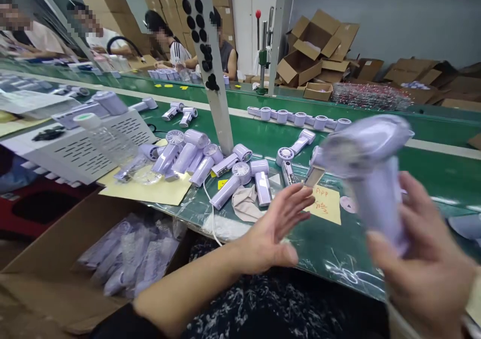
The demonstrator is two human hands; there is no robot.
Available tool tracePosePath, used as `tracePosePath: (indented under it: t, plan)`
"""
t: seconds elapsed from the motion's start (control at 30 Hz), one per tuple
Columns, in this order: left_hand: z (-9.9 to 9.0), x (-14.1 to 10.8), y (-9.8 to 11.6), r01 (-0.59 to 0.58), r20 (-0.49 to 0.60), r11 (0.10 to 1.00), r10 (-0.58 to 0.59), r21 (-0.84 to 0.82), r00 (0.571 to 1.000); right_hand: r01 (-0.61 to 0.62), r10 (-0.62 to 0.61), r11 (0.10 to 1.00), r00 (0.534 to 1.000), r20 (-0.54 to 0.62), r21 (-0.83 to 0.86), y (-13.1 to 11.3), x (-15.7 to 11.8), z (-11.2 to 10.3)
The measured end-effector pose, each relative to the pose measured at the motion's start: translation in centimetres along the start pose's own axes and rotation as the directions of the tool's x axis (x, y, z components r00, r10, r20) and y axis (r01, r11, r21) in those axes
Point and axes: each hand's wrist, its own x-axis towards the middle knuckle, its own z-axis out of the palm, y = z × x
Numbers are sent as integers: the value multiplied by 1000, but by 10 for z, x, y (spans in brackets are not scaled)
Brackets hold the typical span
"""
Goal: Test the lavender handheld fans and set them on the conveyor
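My right hand (428,264) is wrapped round the handle of a lavender handheld fan (379,179), raised over the green table and slightly blurred. The fan's round head is at the top, tilted to the left. My left hand (278,229) is empty, its fingers stretched out toward the right above the table's front edge. Just beyond it lie several lavender fans (229,189), a beige cloth (246,204) and a yellow paper (326,206) with red handwriting.
A cardboard box (48,279) of bagged lavender parts stands at lower left, beside a slotted white metal case (93,148). A slanted post (216,98) rises from the table. Several people sit across the line; boxes (300,68) are piled behind.
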Motion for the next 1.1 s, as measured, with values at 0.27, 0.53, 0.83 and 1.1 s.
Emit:
tracePosePath:
  t: [0.27, 0.53, 0.83, 1.1]
  plan:
    - [-47, -31, 9, 49, -348, 990, -92, -132, 933, 203, -335, 938, 735, 590, 279, -59, -36, 51]
    - [-90, -74, 45, 89, -364, 995, -66, 47, 929, -117, 285, 955, 617, 734, -272, -18, -7, 127]
    - [-67, -34, 41, -177, -475, 984, 149, -16, 867, -465, 119, 878, 438, 891, 112, -30, -24, 78]
    - [-38, -9, 25, -197, -416, 944, 72, -266, 906, -577, -16, 745, 485, 875, 333, -66, -41, 77]
